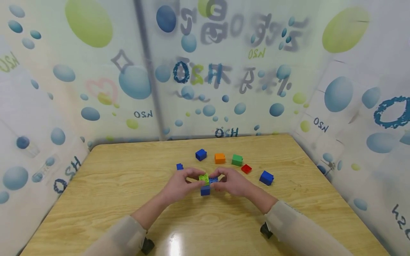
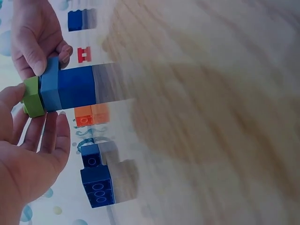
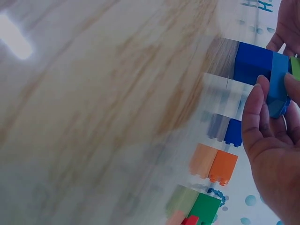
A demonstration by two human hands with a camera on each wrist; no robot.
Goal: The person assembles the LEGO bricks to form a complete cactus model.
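A small stack of toy bricks stands on the table between both hands. Its bottom is a dark blue brick, a lighter blue brick lies across that, and a lime green brick is on top. My left hand pinches the lime green brick between thumb and fingers. From the other side, my right hand holds the end of the lighter blue brick, which sticks out past the dark blue one, with thumb and fingertips. Part of the lighter blue brick is hidden by the right fingers in the head view.
Behind the hands lie a blue brick, an orange brick, a green brick and a flat red piece. Another blue brick is by the right forearm; a small blue one lies beyond the left hand. Printed curtains enclose the wooden table.
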